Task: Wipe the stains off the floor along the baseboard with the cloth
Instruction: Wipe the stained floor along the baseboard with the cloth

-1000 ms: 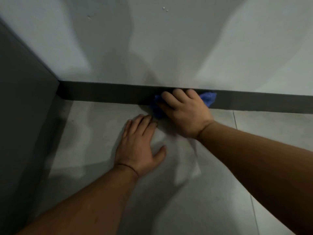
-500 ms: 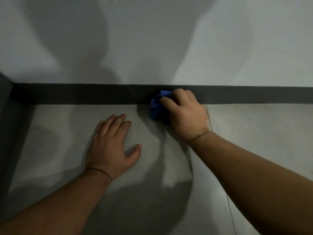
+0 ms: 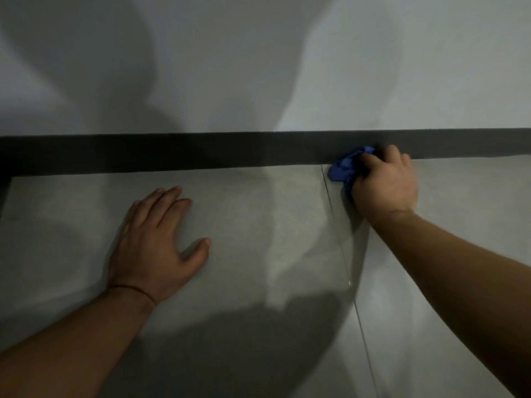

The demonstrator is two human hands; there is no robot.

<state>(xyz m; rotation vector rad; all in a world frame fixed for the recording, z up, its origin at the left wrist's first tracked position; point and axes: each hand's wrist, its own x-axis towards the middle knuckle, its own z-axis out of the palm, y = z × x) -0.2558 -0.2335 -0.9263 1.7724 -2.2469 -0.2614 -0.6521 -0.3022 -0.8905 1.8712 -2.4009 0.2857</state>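
A crumpled blue cloth [image 3: 344, 168] lies pressed on the grey tiled floor [image 3: 258, 225] right against the dark baseboard [image 3: 201, 150]. My right hand [image 3: 385, 185] is shut on the cloth, fingers curled over it and touching the baseboard; most of the cloth is hidden under the hand. My left hand [image 3: 156, 245] rests flat on the floor to the left, fingers spread, holding nothing. No stain stands out on the floor in this dim light.
A pale wall [image 3: 258, 67] rises above the baseboard. A tile joint [image 3: 339, 242] runs from the baseboard toward me, just left of the cloth. A dark vertical surface [image 3: 3, 185] closes the corner at far left.
My right hand has slid the cloth to the right along the baseboard, across the tile joint. The view has shifted right, and the left corner now sits at the frame's edge.
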